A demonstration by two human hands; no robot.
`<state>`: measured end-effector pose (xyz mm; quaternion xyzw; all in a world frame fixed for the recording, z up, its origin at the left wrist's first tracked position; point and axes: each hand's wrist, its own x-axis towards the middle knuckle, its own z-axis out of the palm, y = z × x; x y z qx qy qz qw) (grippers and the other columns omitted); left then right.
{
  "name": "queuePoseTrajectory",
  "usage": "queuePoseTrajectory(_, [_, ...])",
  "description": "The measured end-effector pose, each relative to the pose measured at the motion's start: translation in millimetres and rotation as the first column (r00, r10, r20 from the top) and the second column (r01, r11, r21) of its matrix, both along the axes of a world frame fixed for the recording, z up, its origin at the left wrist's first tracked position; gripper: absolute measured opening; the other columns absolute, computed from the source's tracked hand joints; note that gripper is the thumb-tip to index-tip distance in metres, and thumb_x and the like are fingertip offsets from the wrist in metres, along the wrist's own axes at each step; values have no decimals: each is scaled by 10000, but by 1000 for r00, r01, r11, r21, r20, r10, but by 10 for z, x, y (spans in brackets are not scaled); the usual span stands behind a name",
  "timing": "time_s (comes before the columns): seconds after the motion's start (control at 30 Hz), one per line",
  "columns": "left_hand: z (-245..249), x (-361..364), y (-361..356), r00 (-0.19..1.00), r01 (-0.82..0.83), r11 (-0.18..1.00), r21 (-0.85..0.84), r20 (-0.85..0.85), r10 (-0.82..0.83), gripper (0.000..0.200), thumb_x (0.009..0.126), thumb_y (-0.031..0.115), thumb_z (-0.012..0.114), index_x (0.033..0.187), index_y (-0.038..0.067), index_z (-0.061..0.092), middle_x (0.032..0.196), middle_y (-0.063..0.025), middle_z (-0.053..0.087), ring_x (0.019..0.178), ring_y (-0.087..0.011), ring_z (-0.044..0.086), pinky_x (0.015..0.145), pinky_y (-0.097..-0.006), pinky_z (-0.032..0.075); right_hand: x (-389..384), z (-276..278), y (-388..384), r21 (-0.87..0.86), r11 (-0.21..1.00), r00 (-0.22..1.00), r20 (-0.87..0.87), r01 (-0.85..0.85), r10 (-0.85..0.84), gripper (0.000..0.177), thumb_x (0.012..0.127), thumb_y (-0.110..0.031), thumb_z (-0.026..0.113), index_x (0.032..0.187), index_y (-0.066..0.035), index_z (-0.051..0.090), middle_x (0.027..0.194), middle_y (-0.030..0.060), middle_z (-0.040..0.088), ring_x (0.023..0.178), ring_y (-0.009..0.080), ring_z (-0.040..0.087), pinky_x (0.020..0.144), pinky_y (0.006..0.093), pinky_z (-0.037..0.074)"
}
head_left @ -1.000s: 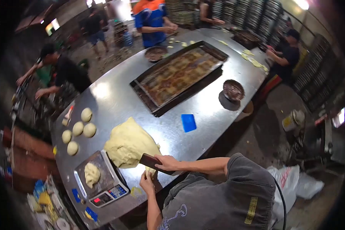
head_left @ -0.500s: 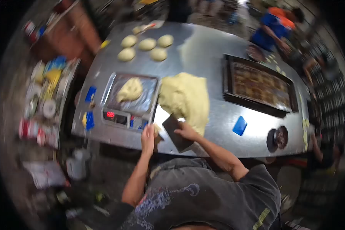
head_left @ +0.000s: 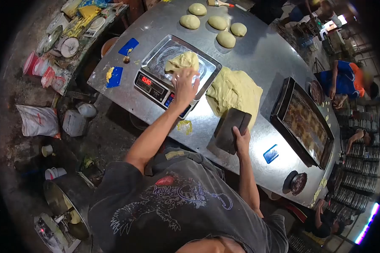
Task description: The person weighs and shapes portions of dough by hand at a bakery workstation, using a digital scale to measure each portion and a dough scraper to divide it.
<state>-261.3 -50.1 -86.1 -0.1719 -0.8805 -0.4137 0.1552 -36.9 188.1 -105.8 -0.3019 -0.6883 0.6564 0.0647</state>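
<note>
Left hand (head_left: 185, 87) is touching a yellow dough lump (head_left: 179, 62) on a silver digital scale (head_left: 157, 57).
Its grip is unclear; right of the scale, right hand (head_left: 242, 142) is grasping a dark rectangular scraper (head_left: 231, 130).

My shirt (head_left: 185, 204): dark grey, pale print. My flat tool (head_left: 229, 126): dark brown. Dough (head_left: 179, 62): pale yellow. Scale digits (head_left: 146, 81): red. Scraper (head_left: 271, 154): blue. Tray interior (head_left: 306, 121): probably mottled brown.

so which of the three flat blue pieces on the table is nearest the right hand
The flat blue rectangular piece right of the right hand, lying apart; the other two blue pieces lie left of the silver scale with red digits.
</note>
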Motion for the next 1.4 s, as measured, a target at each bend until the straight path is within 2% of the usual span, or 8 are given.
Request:
queuePoseTrajectory(0.2, [-254,1017,564,737,337,838,430,433,-519,205,974,190,582,1100,60,680,1095,-151,658,1001,-322,639,886,-424,508,478,-9,227,-67,991,993,26,120,-118,406,920,-139,706,1259,25,555,1141,116,657,985,196,640,877,332,516])
queuePoseTrajectory(0.37, [-1018,1669,1188,667,680,733,22,397,-630,390,879,172,668,1228,29,571,1208,-178,546,1109,-384,549,953,-447,464,766,53,435,-117,971,977,-3,209,-211,421,923,-122,694,1289,19,540,1165,111,643,1010,196,629,905,332,500])
queuePoseTrajectory(0.7, [-875,1722,967,791,512,849,132,311,-526,269,779,185,797,954,24,671,908,-144,652,869,-352,652,756,-410,511,1043,0,527,-112,962,952,-158,248,-264,411,946,-117,660,1307,31,530,1205,120,624,1039,204,608,936,334,481])
queuePoseTrajectory(0.83, [-628,1981,777,837,297,922,250,397,-377,234,776,204,800,902,28,712,878,-128,675,822,-308,666,738,-386,516,721,9,311,146,962,955,-226,230,-194,467,944,-154,670,1331,57,515,1232,145,615,1070,222,600,932,334,480])
queuePoseTrajectory(1.13, [-34,1762,462,907,45,879,475,349,-235,256,915,257,700,1009,20,678,954,-98,673,872,-227,649,771,-341,507,337,-193,-304,88,963,965,-54,-253,259,437,907,-174,717,1252,56,576,1162,127,654,1028,214,612,930,343,483])
queuePoseTrajectory(1.2, [-6,1618,503,939,163,901,402,217,-266,490,953,345,620,1309,21,528,1295,-190,530,1217,-322,499,1026,-418,392,261,-136,-161,143,986,988,-116,-86,103,439,904,-168,719,1251,61,576,1170,134,653,1030,222,614,933,346,483])
queuePoseTrajectory(1.33, [-304,1584,937,921,374,905,205,35,-389,733,943,342,581,1542,66,260,1547,-211,325,1396,-427,347,1145,-523,275,183,-136,465,89,903,871,-319,420,-374,409,911,-61,666,1281,62,541,1185,138,640,1028,229,621,901,347,501])
queuePoseTrajectory(1.4, [-834,1630,1068,804,588,747,-310,118,-583,765,934,393,576,1574,162,228,1575,-149,315,1384,-432,386,1145,-582,252,233,-32,709,65,858,810,-374,509,-452,408,910,-48,665,1281,55,530,1193,131,631,1021,225,626,897,345,506])
